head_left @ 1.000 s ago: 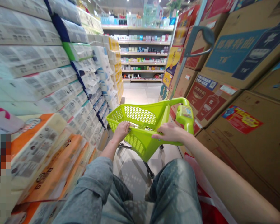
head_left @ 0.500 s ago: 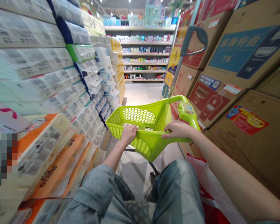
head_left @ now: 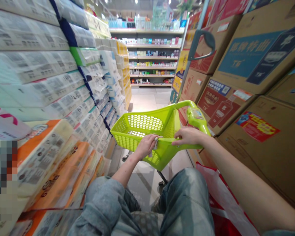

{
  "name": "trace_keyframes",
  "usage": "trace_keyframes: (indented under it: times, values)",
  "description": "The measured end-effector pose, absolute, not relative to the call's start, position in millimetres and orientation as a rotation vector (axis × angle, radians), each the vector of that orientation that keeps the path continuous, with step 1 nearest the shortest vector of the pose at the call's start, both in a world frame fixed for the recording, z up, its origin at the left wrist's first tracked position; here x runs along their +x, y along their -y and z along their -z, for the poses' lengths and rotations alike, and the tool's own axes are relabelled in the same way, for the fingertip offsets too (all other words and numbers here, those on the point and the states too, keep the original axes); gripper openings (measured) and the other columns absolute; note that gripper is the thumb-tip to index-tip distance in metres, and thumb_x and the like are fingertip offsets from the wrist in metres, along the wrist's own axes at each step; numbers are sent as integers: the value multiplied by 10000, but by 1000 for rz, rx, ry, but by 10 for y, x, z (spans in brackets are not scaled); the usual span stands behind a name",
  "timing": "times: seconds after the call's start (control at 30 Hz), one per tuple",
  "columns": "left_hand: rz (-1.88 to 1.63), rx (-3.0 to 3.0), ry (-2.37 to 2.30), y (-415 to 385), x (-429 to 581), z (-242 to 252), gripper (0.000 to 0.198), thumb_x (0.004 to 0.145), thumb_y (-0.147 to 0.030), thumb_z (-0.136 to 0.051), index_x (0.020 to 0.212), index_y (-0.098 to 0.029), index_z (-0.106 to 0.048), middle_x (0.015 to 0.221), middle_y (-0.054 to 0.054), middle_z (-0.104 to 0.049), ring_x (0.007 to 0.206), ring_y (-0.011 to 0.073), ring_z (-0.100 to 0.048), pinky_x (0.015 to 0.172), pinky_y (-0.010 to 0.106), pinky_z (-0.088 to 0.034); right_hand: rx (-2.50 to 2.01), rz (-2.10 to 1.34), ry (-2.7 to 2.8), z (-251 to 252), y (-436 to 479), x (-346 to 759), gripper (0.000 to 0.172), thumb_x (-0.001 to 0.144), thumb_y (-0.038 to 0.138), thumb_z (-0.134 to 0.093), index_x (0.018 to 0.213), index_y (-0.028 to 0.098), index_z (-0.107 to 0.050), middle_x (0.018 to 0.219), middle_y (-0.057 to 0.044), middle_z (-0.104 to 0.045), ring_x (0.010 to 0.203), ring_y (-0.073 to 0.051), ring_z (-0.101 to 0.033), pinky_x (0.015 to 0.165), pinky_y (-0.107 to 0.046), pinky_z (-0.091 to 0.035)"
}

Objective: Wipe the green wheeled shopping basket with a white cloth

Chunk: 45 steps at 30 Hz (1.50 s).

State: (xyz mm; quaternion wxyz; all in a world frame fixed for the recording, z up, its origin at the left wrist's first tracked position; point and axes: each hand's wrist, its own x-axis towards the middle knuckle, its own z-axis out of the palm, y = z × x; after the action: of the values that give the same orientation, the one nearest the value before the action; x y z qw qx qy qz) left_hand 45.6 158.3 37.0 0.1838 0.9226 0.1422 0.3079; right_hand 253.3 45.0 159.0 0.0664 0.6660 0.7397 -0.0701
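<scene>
A lime-green plastic shopping cart basket (head_left: 147,123) stands in the aisle in front of my knees. My left hand (head_left: 146,145) is closed on the near rim of the basket, with something small and white under its fingers that I cannot make out. My right hand (head_left: 188,136) grips the same rim farther right, just below the cart's green handle post (head_left: 198,116). My legs in grey-blue trousers fill the bottom of the view.
Stacked packs of tissue and paper rolls (head_left: 51,98) wall the left side. Brown cardboard boxes (head_left: 248,85) are piled on the right, with a grey trolley handle (head_left: 201,44) against them. A red bag (head_left: 221,209) lies by my right leg. Shelves (head_left: 152,55) cross the aisle's far end.
My left hand slid to the right along the basket rim, closer to my right hand. The cart shifted slightly; my right hand kept its grip.
</scene>
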Motion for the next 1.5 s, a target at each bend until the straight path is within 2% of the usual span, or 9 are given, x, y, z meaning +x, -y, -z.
trace_keyframes:
  times: [0.17,0.4,0.73,0.83,0.97,1.03,1.13,1.27,1.5]
  values:
    - [-881,2615,-360,-1815,382,-264,316,903,-223,-359,1176,-175,-512,1102,106,-586,1018,197,-532,903,369,-437,1996,183,-2228,-1594,-483,2573,533,749,670,-446,814,221,-726,706,-52,-682,600,-153,-577,505,-243,-290]
    - [-846,2735,-623,-2412,-136,-12,305,870,-183,-403,1150,-171,-524,1091,110,-591,1016,202,-535,904,399,-436,1963,69,-2226,-1577,-524,2695,563,746,699,-426,858,244,-736,700,-60,-693,654,-190,-615,543,-257,-337]
    - [-801,2849,-878,-2498,-276,2,236,870,-197,-430,1047,-170,-583,962,102,-602,938,204,-534,848,362,-435,1916,22,-2285,-1563,-558,2765,528,769,662,-428,753,223,-721,652,-54,-661,631,-174,-593,544,-257,-322]
    - [-773,2853,-868,-2515,-248,16,240,872,-213,-433,1047,-171,-592,950,102,-607,925,206,-538,838,357,-438,1872,37,-2378,-1549,-576,2735,516,789,635,-427,718,208,-709,733,-65,-656,706,-180,-593,597,-261,-358]
    - [-734,2839,-837,-2530,-256,-19,250,873,-204,-416,1032,-168,-605,943,101,-614,906,191,-558,822,334,-449,1794,93,-2526,-1455,-702,2593,473,822,574,-434,793,187,-705,899,-91,-643,853,-191,-579,744,-268,-390]
    - [-713,2804,-795,-2534,-271,-64,263,882,-226,-401,1031,-173,-611,960,96,-620,906,181,-569,819,315,-455,1822,203,-2454,-1395,-785,2529,453,827,549,-440,821,175,-697,888,-89,-649,817,-184,-585,703,-258,-396]
    - [-654,2732,-696,-2557,-303,-135,288,896,-297,-390,1039,-198,-621,999,83,-627,918,173,-580,816,292,-461,1872,383,-2297,-1345,-860,2505,471,824,563,-424,808,176,-690,748,-60,-654,670,-162,-577,572,-240,-367]
    - [-625,2679,-637,-2587,-344,-158,307,897,-324,-390,1072,-219,-619,1063,73,-625,961,175,-582,846,294,-461,1896,383,-2313,-1361,-845,2548,505,828,576,-390,759,173,-687,674,-42,-642,612,-142,-553,533,-229,-331]
    - [-1060,2466,-845,-2434,-493,20,344,902,-242,-365,1194,-222,-547,1241,66,-550,1187,186,-468,1024,388,-368,1959,316,-2279,-1363,-815,2523,480,818,559,-409,737,180,-693,670,-41,-651,589,-132,-544,508,-224,-312]
